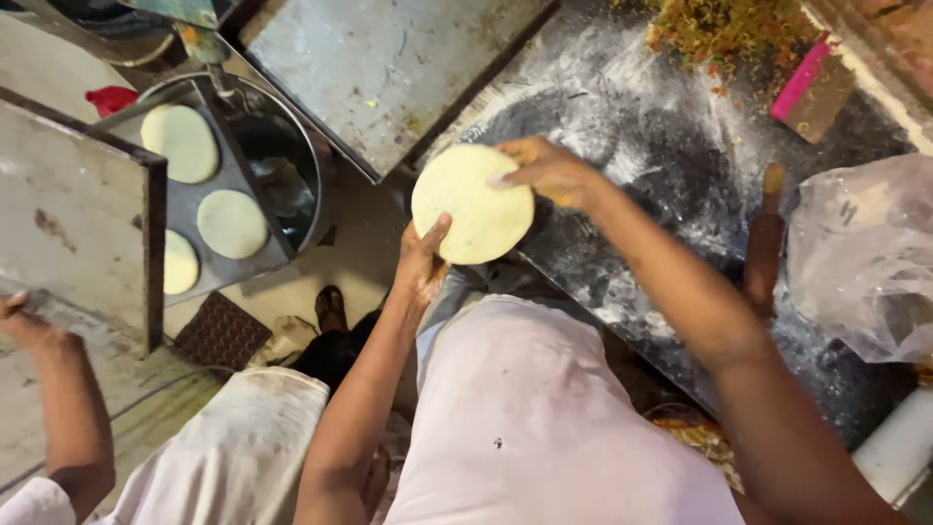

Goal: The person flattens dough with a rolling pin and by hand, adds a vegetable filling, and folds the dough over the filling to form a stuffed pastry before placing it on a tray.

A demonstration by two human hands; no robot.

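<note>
Holding the picture's middle, a round dough disc [473, 204] is gripped between both hands at the near edge of the floured desk [671, 165]. The left hand [423, 261] is set under its lower left rim, fingers spread and pressed to the edge. The right hand [549, 173] is laid over its upper right rim, fingers curved down onto the face. The disc is round, so no long axis can be told; its flat face is turned up toward the camera, slightly tilted.

The desk is dark and dusted white with flour. A rolling pin [765, 238] lies on it to the right, a clear plastic bag [865, 258] beside that, and a heap of chopped filling [729, 29] at the far edge by a pink scraper [802, 76].

To the left, three more discs [231, 223] are seen on a grey tray [180, 212], beside a steel bowl [287, 165]. Another person's hand [19, 316] is seen at the far left. A sandalled foot [329, 306] is visible on the floor below.
</note>
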